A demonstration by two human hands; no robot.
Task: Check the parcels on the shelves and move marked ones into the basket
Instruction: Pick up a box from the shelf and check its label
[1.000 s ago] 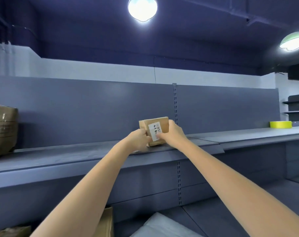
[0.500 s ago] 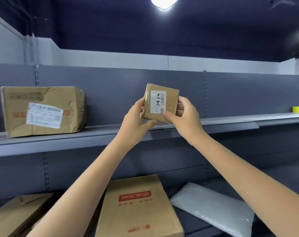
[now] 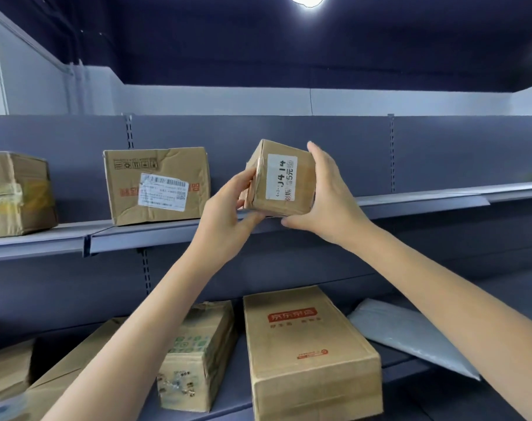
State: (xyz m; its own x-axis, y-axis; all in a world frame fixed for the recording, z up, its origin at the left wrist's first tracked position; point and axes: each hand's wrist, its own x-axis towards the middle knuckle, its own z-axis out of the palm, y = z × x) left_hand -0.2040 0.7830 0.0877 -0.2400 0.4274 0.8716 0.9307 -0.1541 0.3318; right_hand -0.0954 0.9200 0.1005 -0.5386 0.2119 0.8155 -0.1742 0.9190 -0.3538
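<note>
While both hands [image 3: 277, 208] grip it, small parcel [image 3: 281, 180] shows its label.

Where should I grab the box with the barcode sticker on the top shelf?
Grip the box by its two short ends, one hand each, coming from the front. It stands wide and upright at the shelf edge, with open space on both sides for fingers.

The grey upper shelf [image 3: 167, 235] carries two cardboard boxes [image 3: 157, 185] at left; the lower shelf [image 3: 410, 399] holds more cartons [image 3: 310, 354] and a grey mailer bag [image 3: 410, 335].
</note>
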